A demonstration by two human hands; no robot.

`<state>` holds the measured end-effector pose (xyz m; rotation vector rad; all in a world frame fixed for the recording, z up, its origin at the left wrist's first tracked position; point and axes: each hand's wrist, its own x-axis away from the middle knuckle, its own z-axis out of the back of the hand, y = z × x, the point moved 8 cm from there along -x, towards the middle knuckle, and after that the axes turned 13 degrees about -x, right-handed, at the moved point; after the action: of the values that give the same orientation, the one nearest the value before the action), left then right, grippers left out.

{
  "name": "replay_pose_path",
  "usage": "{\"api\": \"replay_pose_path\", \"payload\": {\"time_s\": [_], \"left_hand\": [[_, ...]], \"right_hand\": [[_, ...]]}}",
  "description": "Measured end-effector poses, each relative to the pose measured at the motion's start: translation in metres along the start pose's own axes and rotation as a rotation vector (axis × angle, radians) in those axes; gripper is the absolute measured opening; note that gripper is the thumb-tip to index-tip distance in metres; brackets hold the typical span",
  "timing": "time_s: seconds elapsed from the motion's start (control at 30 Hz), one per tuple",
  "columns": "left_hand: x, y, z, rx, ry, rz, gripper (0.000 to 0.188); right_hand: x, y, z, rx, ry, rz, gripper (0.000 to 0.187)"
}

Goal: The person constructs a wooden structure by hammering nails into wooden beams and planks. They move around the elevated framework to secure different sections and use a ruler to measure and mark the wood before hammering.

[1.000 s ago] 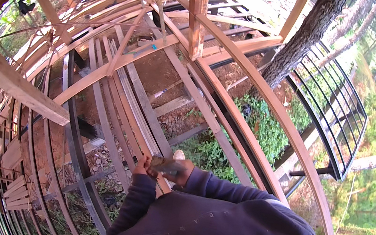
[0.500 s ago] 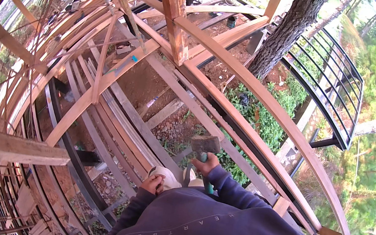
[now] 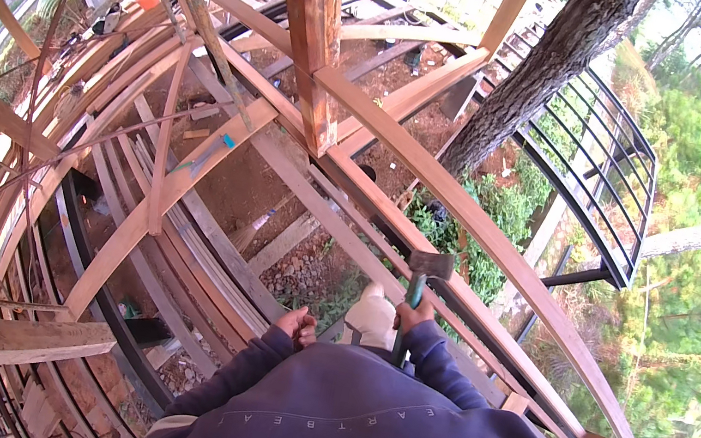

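Observation:
My right hand is closed round the green handle of a mallet. Its dark, blocky head points up and away from me, in front of a long timber beam. To the left, my left hand hangs low before my body with its fingers curled in. Whether anything lies inside those fingers is hidden. Between the two hands shows my light-coloured trouser leg.
A thick wooden post rises ahead, and a curved beam sweeps from it to the right. Long boards lie at left over bare ground. A tree trunk and black metal railing stand at right.
The mallet has moved right and its head has turned, its handle now more upright. My left hand has shifted slightly, and my leg has stepped forward. The whole view has tilted a little.

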<state>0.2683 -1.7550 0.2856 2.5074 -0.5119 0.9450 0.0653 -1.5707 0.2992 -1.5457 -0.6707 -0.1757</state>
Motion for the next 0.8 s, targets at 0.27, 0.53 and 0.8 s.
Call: {"api": "replay_pose_path", "payload": {"time_s": [0.27, 0.53, 0.8], "left_hand": [[-0.110, 0.105, -0.032, 0.050, 0.146, -0.026, 0.058], [-0.194, 0.176, -0.070, -0.072, 0.156, -0.079, 0.047], [-0.246, 0.260, -0.072, 0.048, 0.171, -0.219, 0.017]], "right_hand": [[-0.143, -0.113, -0.002, -0.090, 0.009, 0.099, 0.028], [-0.266, -0.223, -0.025, 0.655, -0.141, 0.021, 0.045], [-0.357, -0.291, -0.132, 1.116, -0.368, 0.419, 0.061]]}}
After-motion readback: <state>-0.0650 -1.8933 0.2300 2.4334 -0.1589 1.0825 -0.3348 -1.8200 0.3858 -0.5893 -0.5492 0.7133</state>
